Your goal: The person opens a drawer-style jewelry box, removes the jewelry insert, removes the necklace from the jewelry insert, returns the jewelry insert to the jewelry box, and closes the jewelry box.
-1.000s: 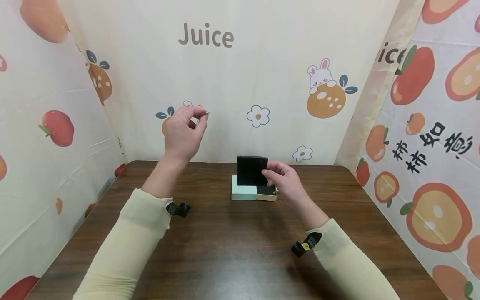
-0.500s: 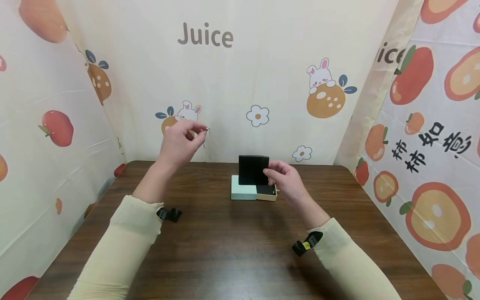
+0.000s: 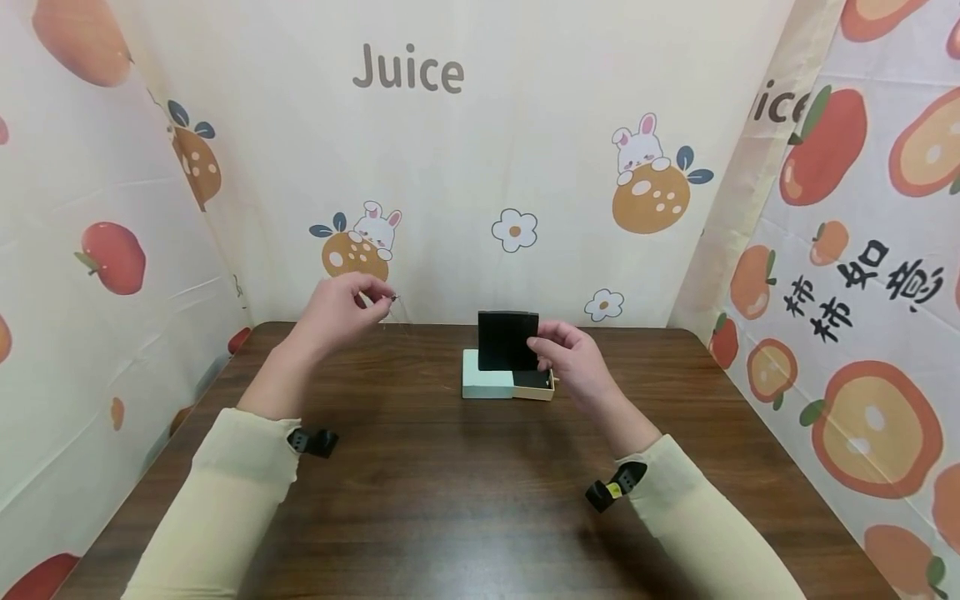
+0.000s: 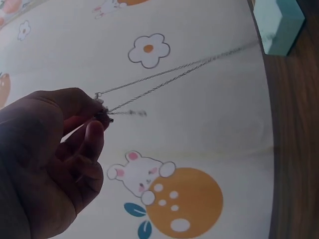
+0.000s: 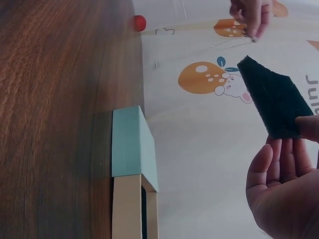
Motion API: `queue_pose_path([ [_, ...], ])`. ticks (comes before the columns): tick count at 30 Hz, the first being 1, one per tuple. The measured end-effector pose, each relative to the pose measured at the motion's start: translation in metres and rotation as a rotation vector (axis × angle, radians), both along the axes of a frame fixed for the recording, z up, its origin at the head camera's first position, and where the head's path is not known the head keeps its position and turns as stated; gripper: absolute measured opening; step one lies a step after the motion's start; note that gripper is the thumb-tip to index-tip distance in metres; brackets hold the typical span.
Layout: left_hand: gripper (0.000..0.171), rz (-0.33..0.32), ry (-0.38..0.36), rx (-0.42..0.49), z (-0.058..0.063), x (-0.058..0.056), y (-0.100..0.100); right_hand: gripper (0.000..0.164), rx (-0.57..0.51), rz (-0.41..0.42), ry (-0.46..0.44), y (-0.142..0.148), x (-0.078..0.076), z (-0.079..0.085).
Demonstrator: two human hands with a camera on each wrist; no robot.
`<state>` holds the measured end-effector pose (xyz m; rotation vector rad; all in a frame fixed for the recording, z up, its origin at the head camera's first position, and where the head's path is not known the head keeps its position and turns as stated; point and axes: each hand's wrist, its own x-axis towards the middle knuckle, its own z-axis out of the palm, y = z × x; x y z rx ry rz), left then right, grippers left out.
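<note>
Between thumb and fingertips my left hand (image 3: 341, 310) pinches a thin silver chain necklace (image 4: 164, 77), bunched at the clasp end, its strands trailing in the air left of the box. A flat black square pad (image 3: 507, 341), fuzzy along its edge in the right wrist view, is held upright by my right hand (image 3: 573, 358), thumb on one face and fingers behind. Just beneath the pad lies a small box with a mint-green lid (image 3: 486, 385) and a cream tray (image 3: 534, 395) partly slid out to the right. Dark lining shows inside the tray.
The brown wooden table (image 3: 450, 483) reaches back to a printed curtain (image 3: 450, 167) with fruit, rabbit and flower pictures. More printed curtain hangs along the left and right sides. A camera strap sits on each wrist.
My left hand has moved down and to the left with the necklace, from high against the curtain to near the table's back edge. The right hand and pad have hardly moved.
</note>
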<state>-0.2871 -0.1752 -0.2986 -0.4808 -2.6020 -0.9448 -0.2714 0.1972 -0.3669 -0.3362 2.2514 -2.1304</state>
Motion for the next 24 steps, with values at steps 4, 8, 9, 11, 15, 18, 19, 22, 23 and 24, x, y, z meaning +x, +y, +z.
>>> queue_pose_path([
  [4,0.021,-0.007,-0.083,-0.035,-0.007,-0.001,-0.006,0.015,0.004,0.004,-0.002,0.001,-0.001,-0.001],
  [8,0.017,-0.028,-0.133,-0.051,-0.016,-0.004,-0.009,0.013,0.008,-0.002,-0.017,0.002,0.000,-0.001],
  [9,0.016,-0.034,-0.146,-0.053,-0.018,-0.005,-0.010,0.012,0.008,-0.004,-0.021,0.002,0.000,-0.001],
  [11,0.013,-0.040,-0.177,-0.054,-0.023,-0.007,-0.012,0.013,0.010,-0.005,-0.024,0.002,0.000,-0.001],
  [15,0.014,-0.053,-0.244,-0.070,-0.035,-0.012,-0.018,0.014,0.001,-0.006,-0.024,0.003,0.001,-0.001],
  [18,0.015,-0.058,-0.297,-0.094,-0.045,-0.016,-0.022,0.013,-0.006,-0.007,-0.021,0.004,0.001,-0.002],
  [19,0.016,-0.063,-0.313,-0.105,-0.048,-0.017,-0.023,0.013,-0.009,-0.007,-0.021,0.004,0.001,-0.002],
  [22,0.017,-0.053,-0.386,-0.127,-0.059,-0.020,-0.025,0.012,-0.012,-0.006,-0.016,0.004,0.001,-0.002],
  [23,0.017,-0.050,-0.414,-0.131,-0.063,-0.021,-0.025,0.013,-0.012,-0.005,-0.014,0.005,0.001,-0.002],
  [24,0.017,-0.047,-0.438,-0.133,-0.067,-0.021,-0.025,0.012,-0.014,-0.006,-0.014,0.005,0.000,-0.002],
])
